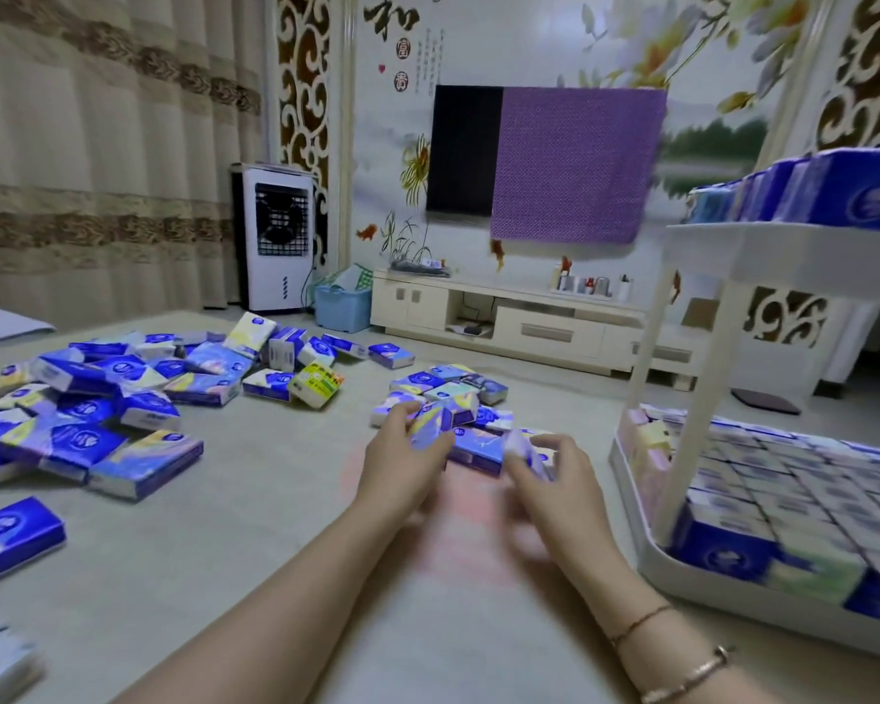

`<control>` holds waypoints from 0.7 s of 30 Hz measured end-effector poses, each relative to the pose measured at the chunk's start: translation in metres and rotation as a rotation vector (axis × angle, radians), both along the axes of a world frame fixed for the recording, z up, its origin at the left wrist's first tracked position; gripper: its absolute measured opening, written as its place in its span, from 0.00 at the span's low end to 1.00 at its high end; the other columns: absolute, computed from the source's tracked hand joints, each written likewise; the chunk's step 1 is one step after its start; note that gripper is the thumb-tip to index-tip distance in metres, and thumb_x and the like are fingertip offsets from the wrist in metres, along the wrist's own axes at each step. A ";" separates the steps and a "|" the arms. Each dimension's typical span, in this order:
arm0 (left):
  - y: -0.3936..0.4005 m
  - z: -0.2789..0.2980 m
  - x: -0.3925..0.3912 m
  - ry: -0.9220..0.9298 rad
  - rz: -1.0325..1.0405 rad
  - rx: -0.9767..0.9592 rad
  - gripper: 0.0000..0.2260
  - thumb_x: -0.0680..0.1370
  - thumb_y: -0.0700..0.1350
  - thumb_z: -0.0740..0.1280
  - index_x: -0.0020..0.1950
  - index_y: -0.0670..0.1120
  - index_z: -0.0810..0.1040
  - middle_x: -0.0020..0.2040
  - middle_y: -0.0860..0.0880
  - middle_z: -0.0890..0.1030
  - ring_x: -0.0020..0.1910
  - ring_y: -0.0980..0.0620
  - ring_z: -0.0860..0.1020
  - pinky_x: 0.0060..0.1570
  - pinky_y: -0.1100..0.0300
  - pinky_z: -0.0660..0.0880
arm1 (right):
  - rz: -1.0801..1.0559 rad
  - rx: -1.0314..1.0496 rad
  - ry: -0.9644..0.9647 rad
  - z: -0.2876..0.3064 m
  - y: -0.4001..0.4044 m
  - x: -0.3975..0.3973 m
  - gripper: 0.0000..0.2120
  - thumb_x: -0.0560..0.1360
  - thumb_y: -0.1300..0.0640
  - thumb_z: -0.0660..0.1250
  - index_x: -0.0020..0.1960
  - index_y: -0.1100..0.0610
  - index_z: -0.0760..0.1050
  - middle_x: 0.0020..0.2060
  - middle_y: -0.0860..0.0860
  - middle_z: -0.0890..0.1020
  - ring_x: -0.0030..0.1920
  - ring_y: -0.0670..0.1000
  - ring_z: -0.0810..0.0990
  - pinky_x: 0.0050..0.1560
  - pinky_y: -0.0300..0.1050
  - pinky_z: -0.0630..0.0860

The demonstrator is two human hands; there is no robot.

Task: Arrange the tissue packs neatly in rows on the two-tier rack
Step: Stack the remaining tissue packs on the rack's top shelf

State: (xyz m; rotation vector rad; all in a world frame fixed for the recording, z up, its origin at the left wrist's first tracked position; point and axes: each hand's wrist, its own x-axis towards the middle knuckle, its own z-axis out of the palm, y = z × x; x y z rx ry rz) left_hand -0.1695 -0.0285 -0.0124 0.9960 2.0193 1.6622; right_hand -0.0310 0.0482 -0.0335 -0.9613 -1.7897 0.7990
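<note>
Two bare forearms reach forward, bracelets on right wrist. Left hand (402, 452) curls fingers round glossy blue tissue pack (430, 424); right hand (549, 475), motion-blurred, pinches second pack (522, 449). Small heap (453, 398) beyond hands, large loose pile (123, 393) far left on floor. White plastic two-tier rack (702, 276) right, cut off by frame edge; both tiers hold upright packs in rows, count unclear.

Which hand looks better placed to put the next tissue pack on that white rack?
Probably the right hand: it grips a pack and is nearer the rack. The left hand holds another pack farther away.
</note>
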 end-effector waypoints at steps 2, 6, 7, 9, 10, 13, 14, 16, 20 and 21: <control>0.008 0.011 0.012 -0.334 -0.102 0.070 0.12 0.78 0.46 0.64 0.61 0.51 0.74 0.53 0.46 0.80 0.42 0.47 0.82 0.48 0.52 0.78 | 0.017 -0.188 0.190 0.006 0.004 0.002 0.12 0.77 0.45 0.63 0.43 0.53 0.74 0.41 0.49 0.79 0.41 0.48 0.76 0.43 0.43 0.69; 0.007 0.023 0.021 -0.795 -0.344 0.110 0.05 0.80 0.46 0.61 0.50 0.48 0.76 0.50 0.40 0.81 0.41 0.41 0.82 0.43 0.51 0.77 | 0.049 -0.551 0.590 0.018 0.010 0.008 0.17 0.80 0.46 0.57 0.38 0.54 0.72 0.30 0.48 0.80 0.31 0.49 0.78 0.45 0.54 0.75; 0.004 0.024 0.017 -0.846 -0.385 0.131 0.07 0.79 0.47 0.63 0.53 0.47 0.76 0.51 0.39 0.81 0.44 0.38 0.82 0.45 0.48 0.78 | 0.079 -0.621 0.685 0.021 0.010 0.008 0.16 0.81 0.48 0.55 0.40 0.54 0.73 0.30 0.48 0.81 0.29 0.49 0.80 0.44 0.57 0.76; -0.004 0.026 0.007 -0.932 -0.475 0.196 0.14 0.76 0.46 0.68 0.60 0.46 0.76 0.56 0.38 0.79 0.51 0.37 0.81 0.46 0.47 0.79 | 0.156 -0.719 0.809 0.029 0.008 0.008 0.17 0.82 0.46 0.54 0.43 0.54 0.75 0.36 0.52 0.82 0.30 0.51 0.82 0.43 0.59 0.77; -0.007 0.025 0.004 -0.970 -0.501 0.226 0.21 0.72 0.42 0.72 0.64 0.47 0.74 0.60 0.38 0.76 0.55 0.37 0.80 0.48 0.47 0.79 | 0.191 -0.760 0.837 0.030 0.008 0.008 0.18 0.81 0.45 0.54 0.44 0.55 0.75 0.37 0.53 0.83 0.32 0.52 0.83 0.44 0.60 0.77; -0.012 0.020 0.002 -0.869 -0.580 0.236 0.40 0.66 0.26 0.70 0.73 0.54 0.67 0.63 0.35 0.72 0.61 0.37 0.77 0.50 0.51 0.81 | 0.276 -0.786 0.801 0.031 0.003 0.009 0.11 0.81 0.54 0.58 0.44 0.57 0.74 0.38 0.56 0.83 0.39 0.57 0.82 0.38 0.55 0.80; -0.013 0.018 0.002 -0.763 -0.602 0.201 0.41 0.68 0.24 0.68 0.74 0.55 0.65 0.59 0.33 0.76 0.60 0.37 0.78 0.46 0.54 0.82 | 0.296 -0.768 0.763 0.029 0.001 0.010 0.09 0.80 0.59 0.57 0.43 0.58 0.73 0.39 0.57 0.82 0.41 0.59 0.81 0.34 0.52 0.81; -0.014 0.017 -0.001 -0.568 -0.588 0.130 0.40 0.70 0.26 0.69 0.74 0.55 0.63 0.46 0.35 0.83 0.57 0.39 0.80 0.46 0.57 0.81 | 0.340 -0.711 0.687 0.026 -0.002 0.009 0.09 0.77 0.67 0.56 0.46 0.59 0.73 0.41 0.59 0.82 0.43 0.61 0.81 0.32 0.48 0.81; -0.020 0.017 -0.003 -0.437 -0.573 0.065 0.41 0.64 0.32 0.77 0.71 0.58 0.67 0.56 0.34 0.81 0.55 0.42 0.81 0.52 0.56 0.79 | 0.263 -0.462 0.402 0.019 -0.002 0.010 0.09 0.74 0.69 0.59 0.44 0.58 0.74 0.38 0.55 0.81 0.37 0.52 0.77 0.37 0.43 0.73; -0.019 0.016 -0.005 -0.385 -0.548 0.054 0.40 0.65 0.34 0.78 0.70 0.60 0.69 0.59 0.36 0.80 0.54 0.44 0.81 0.52 0.55 0.79 | 0.253 -0.410 0.336 0.019 -0.002 0.011 0.08 0.75 0.69 0.60 0.47 0.58 0.75 0.41 0.55 0.81 0.38 0.52 0.78 0.38 0.43 0.73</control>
